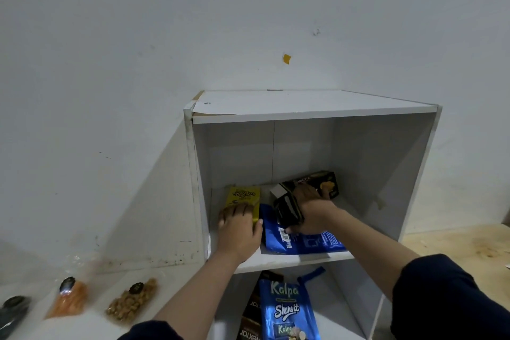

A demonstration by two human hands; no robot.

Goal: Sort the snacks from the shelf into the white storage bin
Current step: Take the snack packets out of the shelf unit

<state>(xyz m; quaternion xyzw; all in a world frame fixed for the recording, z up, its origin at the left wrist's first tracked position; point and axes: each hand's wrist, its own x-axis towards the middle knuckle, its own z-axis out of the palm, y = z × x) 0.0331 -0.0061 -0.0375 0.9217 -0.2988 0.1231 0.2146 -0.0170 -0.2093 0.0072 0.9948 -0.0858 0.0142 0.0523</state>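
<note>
Pale wall [138, 63] behind, white shelf unit [314, 114] against it, upper bay open to view.

Yellow box [244, 197] lying flat at 9 o'clock on upper board; left hand [238, 232] laid over its near end, fingers curled round the edge, gripping. Black box [311, 188] tilted at 12 o'clock of the bay; right hand [309, 215] clamped round it, thumb low at near end, far end raised off the board. Blue pouch [300, 240] flat beneath right wrist, touching the yellow box on its 3 o'clock side.

Judged step: drawing both boxes out toward 6 o'clock. Best pulled level and low, black box cleared upward first so as not to drag the pouch off the front lip; yellow box slid straight, away from the 9 o'clock side panel.

Lower bay: Kalpa pouch [287, 309] upright, brown packs [252, 317] just beside it at 9 o'clock. Outside the unit, at 8 o'clock: nut bag [132, 302], orange bag [67, 301], dark bag [12, 309] in a row on a white surface. White storage bin not identifiable with certainty. Yellow tape scrap [286, 59] on wall at 12 o'clock.
</note>
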